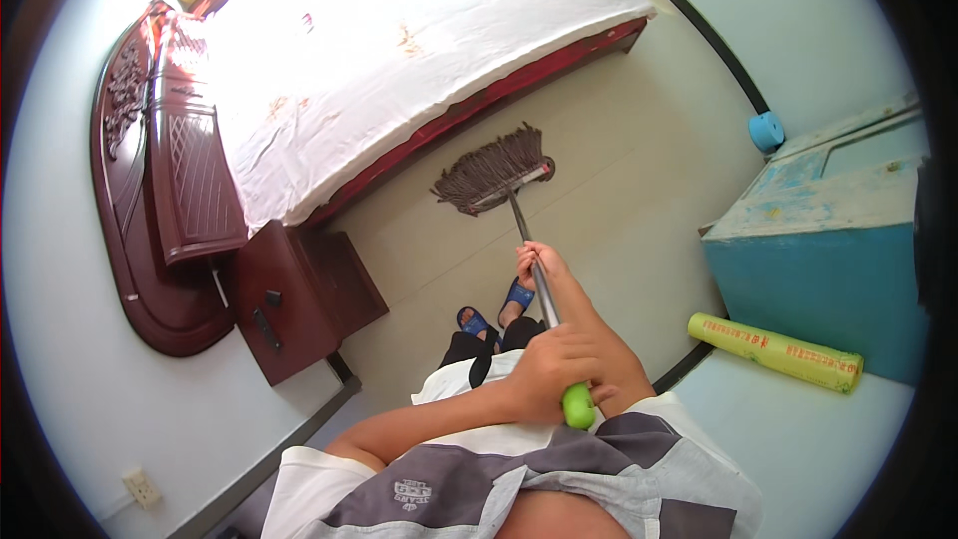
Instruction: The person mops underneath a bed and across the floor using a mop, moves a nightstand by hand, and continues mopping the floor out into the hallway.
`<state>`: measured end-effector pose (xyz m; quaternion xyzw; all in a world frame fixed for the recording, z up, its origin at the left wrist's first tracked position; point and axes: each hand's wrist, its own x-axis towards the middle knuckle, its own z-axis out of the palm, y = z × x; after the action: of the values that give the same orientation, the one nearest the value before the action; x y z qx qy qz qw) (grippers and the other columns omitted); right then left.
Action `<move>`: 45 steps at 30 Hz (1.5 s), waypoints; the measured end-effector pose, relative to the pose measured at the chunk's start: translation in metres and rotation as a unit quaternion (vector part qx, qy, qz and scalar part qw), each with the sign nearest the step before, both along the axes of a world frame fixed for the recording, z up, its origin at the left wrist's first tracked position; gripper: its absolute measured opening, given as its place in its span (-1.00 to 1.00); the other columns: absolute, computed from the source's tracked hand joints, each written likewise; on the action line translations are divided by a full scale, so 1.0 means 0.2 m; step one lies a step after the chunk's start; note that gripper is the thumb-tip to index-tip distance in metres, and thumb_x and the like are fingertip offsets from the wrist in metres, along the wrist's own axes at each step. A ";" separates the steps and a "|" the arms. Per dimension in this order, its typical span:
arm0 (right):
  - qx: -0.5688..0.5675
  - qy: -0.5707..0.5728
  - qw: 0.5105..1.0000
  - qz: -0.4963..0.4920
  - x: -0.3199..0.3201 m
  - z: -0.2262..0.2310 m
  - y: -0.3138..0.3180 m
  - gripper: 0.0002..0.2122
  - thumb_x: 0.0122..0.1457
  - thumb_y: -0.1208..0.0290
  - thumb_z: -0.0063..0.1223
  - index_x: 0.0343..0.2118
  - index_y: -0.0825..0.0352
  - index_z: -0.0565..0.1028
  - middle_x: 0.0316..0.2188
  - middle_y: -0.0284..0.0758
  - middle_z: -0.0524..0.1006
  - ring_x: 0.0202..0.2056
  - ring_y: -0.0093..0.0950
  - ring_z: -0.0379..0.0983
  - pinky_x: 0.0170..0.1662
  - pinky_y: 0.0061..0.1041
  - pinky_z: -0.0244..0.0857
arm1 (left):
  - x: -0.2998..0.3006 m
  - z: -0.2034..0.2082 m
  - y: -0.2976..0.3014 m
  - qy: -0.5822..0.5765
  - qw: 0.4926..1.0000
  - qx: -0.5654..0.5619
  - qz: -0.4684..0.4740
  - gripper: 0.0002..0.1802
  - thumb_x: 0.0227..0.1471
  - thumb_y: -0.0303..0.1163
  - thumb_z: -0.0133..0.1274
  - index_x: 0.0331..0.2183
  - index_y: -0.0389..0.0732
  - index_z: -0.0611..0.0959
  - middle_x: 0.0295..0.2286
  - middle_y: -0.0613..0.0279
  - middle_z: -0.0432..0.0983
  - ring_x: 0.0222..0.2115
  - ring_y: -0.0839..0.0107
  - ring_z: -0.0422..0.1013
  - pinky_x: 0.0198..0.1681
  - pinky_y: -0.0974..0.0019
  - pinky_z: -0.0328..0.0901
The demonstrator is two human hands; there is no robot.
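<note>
A mop (489, 168) with dark grey-brown strands spreads flat on the tiled floor beside the bed. Its metal pole slants back toward my body and ends in a bright green grip (577, 407). My left hand (555, 364) is wrapped around the upper end of the pole, just above the green tip. Farther down, my right hand (539, 262) closes around the pole, its fingers curled over the metal. The mop head lies close to the bed's lower edge, a little apart from it.
Beyond the mop stands a bed (399, 50) under a white flowered sheet, its carved headboard (135, 180) at left. A dark red nightstand (289, 299) adjoins it. At right are a blue cabinet (818, 260), a yellow roll (773, 351) and a small blue object (766, 132) by the wall.
</note>
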<state>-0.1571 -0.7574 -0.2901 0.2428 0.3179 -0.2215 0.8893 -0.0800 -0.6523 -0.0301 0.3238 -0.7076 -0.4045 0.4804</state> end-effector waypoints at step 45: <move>-0.114 0.237 0.926 -0.270 -1.04 0.21 -0.88 -0.86 -0.01 0.51 -0.18 -0.67 0.32 0.24 -0.73 -0.33 0.29 -0.66 -0.45 0.25 -0.48 -0.42 0.30 | -0.38 -0.17 -0.53 -0.056 0.993 0.068 -0.083 -0.85 -0.25 -0.66 0.03 -0.51 -0.22 0.50 -0.32 0.04 0.43 -0.09 0.07 0.25 -0.04 0.11 0.11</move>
<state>-0.3650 -0.9326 -0.2477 0.1567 0.4147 -0.5387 0.7164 -0.1564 -0.7580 -0.0639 0.3182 -0.7290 -0.4710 0.3814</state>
